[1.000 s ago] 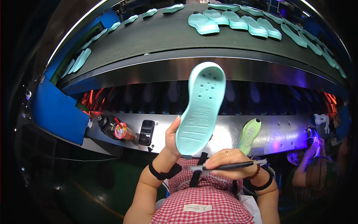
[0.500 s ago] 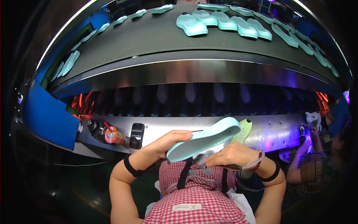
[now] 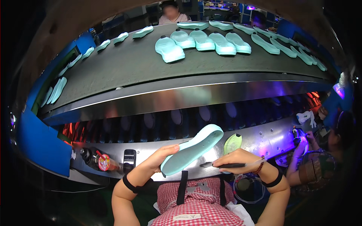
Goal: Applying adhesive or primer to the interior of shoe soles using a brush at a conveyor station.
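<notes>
My left hand (image 3: 160,157) grips the heel or toe end of a mint-green shoe sole (image 3: 193,150), thumb on its upper rim. The sole is tilted, with its hollow inner side toward me and its far end raised to the right. My right hand (image 3: 238,159) is closed around a slim brush (image 3: 230,165) with a black handle. Its dark bristle tip points left and sits just right of the sole, seemingly apart from it. A pale-green, sole-shaped piece (image 3: 233,144) with a dark tip lies on the metal ledge (image 3: 256,139) beyond my right hand.
Several mint soles (image 3: 203,40) rest on the dark conveyor belt (image 3: 132,64). On the ledge's left are a black phone-like device (image 3: 129,160), a drink cup (image 3: 104,162) and a dark bottle (image 3: 87,155). A co-worker's hands (image 3: 301,145) work at the right. A clear tube (image 3: 249,188) loops below.
The brush has come out from beside the sole's lower edge to its right. The sole has shifted slightly left and turned steeper. My view has tilted, showing a person beyond the belt.
</notes>
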Tool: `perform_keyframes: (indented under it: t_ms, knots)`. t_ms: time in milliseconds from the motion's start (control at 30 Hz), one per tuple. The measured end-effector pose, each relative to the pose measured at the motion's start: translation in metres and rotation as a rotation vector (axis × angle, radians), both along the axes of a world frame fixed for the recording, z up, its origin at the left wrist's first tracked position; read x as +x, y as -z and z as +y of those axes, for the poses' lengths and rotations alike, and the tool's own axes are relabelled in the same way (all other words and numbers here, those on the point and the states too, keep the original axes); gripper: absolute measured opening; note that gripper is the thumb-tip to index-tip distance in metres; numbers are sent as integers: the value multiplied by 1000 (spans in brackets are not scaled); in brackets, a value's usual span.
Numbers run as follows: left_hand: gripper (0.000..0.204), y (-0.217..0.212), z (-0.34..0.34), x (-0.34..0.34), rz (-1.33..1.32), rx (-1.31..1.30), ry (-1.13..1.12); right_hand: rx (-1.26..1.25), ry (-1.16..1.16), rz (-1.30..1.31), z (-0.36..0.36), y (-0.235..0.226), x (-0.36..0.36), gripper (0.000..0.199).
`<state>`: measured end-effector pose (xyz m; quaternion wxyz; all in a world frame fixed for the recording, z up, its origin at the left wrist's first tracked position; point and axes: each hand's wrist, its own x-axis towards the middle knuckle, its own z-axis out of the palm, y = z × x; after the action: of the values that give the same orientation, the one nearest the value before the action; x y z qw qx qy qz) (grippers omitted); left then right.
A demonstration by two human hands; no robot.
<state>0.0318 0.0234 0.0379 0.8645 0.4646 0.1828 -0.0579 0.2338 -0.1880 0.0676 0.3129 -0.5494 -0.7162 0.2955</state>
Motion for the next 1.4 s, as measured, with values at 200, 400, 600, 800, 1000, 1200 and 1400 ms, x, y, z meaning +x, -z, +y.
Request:
perform_keyframes:
  t_ms: [200,400,600,800,1000,1200,1400]
  knots:
    - [56,37,-26,29,-175,-493,-53,-15,374,556,17,35,-6,22]
    - [45,73,-31,15,-115,-571,-233,231,1040,620,32,63,-10,16]
    - [49,53,-18,-27,-343,-387,-295,157,553,975,-18,53,-51,16]
    - [64,-81,69,-72,-741,-77,-588,342,625,1306,-18,90,-25,19]
    - [51,-134,202,-85,-1034,-413,-1415,219,681,1409,0,100,-33,19]
    - [63,-111,129,100,-248,1712,-836,212,877,1321,-6,133,-27,22]
    - [68,-114,116,153,43,1972,-511,-190,999,1105,-18,108,-40,33]
